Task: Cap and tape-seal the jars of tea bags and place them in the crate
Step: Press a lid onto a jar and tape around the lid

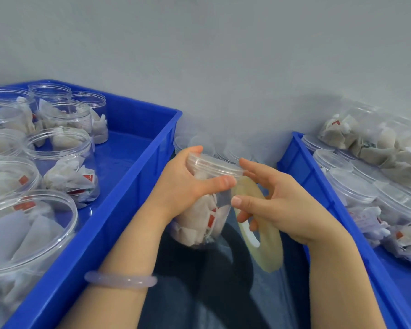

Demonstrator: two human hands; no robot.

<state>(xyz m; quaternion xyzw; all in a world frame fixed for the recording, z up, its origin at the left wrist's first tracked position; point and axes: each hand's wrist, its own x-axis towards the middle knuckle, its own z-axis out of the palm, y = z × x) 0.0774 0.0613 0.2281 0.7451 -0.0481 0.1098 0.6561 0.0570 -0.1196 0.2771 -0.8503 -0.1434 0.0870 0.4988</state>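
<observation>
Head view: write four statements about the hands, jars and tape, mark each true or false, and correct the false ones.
1. The left hand grips a capped jar. True.
2. The tape roll lies in the left crate. False: the right hand holds it.
3. The jars in the left crate are uncapped. True.
4. The bracelet is on the right wrist. False: it is on the left wrist.
</observation>
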